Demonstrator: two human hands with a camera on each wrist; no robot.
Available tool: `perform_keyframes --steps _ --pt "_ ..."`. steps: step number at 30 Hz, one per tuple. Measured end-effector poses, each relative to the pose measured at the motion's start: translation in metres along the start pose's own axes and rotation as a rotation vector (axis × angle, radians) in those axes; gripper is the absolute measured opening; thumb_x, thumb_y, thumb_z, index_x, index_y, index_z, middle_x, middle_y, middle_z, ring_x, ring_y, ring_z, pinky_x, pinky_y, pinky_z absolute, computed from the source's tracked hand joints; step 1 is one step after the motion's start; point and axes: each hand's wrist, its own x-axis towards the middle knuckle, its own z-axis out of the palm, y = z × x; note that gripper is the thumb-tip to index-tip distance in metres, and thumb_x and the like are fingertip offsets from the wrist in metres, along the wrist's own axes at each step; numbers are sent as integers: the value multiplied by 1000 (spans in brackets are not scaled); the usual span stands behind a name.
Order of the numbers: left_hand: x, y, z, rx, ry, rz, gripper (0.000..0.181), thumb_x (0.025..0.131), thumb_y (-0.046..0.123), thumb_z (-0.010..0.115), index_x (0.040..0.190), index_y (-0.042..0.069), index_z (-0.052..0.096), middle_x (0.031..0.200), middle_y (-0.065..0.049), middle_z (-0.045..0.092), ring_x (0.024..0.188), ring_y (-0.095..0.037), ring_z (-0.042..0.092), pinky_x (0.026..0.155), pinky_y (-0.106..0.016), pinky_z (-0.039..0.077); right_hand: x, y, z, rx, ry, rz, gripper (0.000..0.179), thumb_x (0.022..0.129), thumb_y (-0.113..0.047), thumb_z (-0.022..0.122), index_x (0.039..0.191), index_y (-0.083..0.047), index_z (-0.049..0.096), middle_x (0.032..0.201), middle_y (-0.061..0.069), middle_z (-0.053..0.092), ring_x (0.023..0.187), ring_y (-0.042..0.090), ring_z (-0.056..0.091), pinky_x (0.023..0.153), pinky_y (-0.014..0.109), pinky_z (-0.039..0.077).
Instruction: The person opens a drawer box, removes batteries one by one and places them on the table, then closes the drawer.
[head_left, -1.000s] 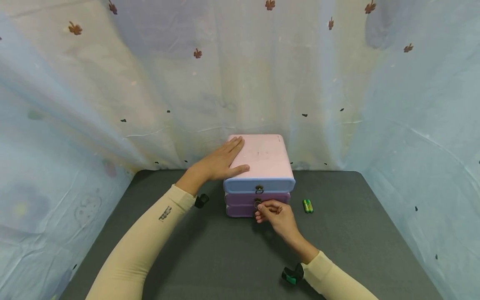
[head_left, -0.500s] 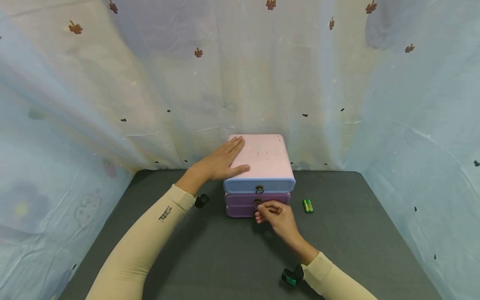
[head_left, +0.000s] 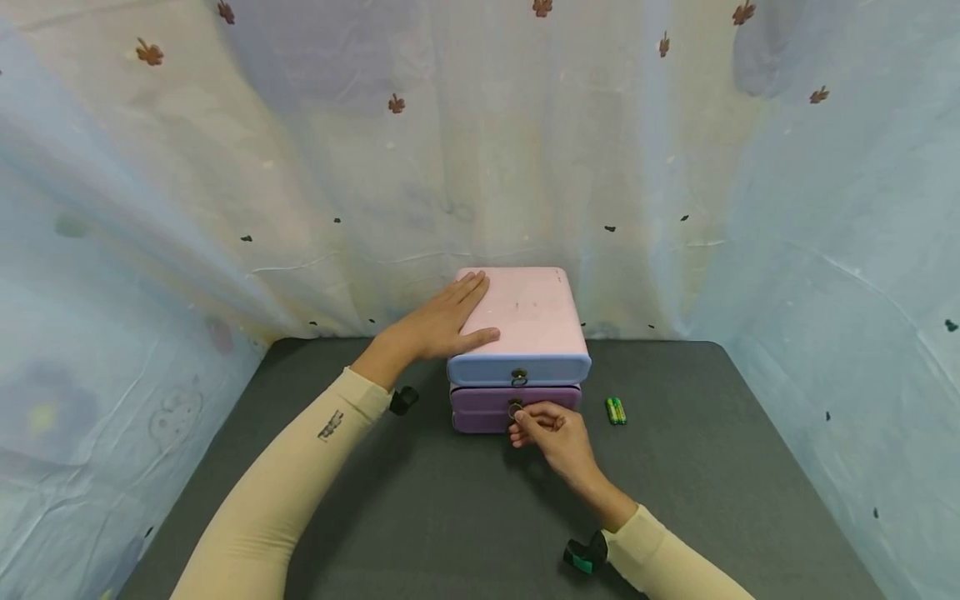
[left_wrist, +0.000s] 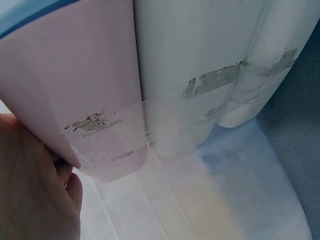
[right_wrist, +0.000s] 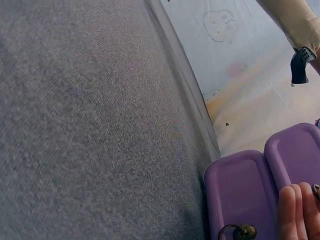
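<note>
Three-drawer stack (head_left: 536, 312) stands at the far middle of the dark table (head_left: 450, 517), just before the patterned curtain (head_left: 480, 150); pink upper casing, pale lower casings, with clear tape (left_wrist: 215, 85) along the side in my left wrist view; my left hand (head_left: 435, 327) lies on the pink top at its left edge, fingers straight and spread, thumb out to the side, grasping nothing; my right hand (head_left: 558, 437) is at the front, thumb and forefinger pinching the ring pull (head_left: 514, 407) of the middle purple drawer (head_left: 476, 401), other fingers curled in beneath; whether that drawer stands slightly proud, I cannot tell; blue drawer (head_left: 480, 371) above it looks closed, its own ring hanging free; bottom purple drawer (right_wrist: 235, 192) lies below, its brass knob (right_wrist: 246, 231) and ring untouched; green batteries (head_left: 616, 412) lie side by side, right of the stack, near my right hand.
</note>
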Motion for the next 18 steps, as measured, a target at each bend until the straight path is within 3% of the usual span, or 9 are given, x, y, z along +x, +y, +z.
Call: perform_keyframes --steps 7,18 --pt "0 -1 1 -2 -2 3 100 107 72 41 173 11 -3 181 -5 -7 167 -22 -7 135 -44 3 -2 1 1 1 -3 -9 19 104 -4 70 107 14 73 95 33 76 78 30 80 73 45 67" --pt "0 -1 0 1 1 4 100 107 71 41 173 11 -3 181 -6 -7 167 -21 -8 135 -43 2 -11 -5 2 -17 -11 10 19 105 -7 71 108 12 73 95 31 77 79 39 79 73 46 67"
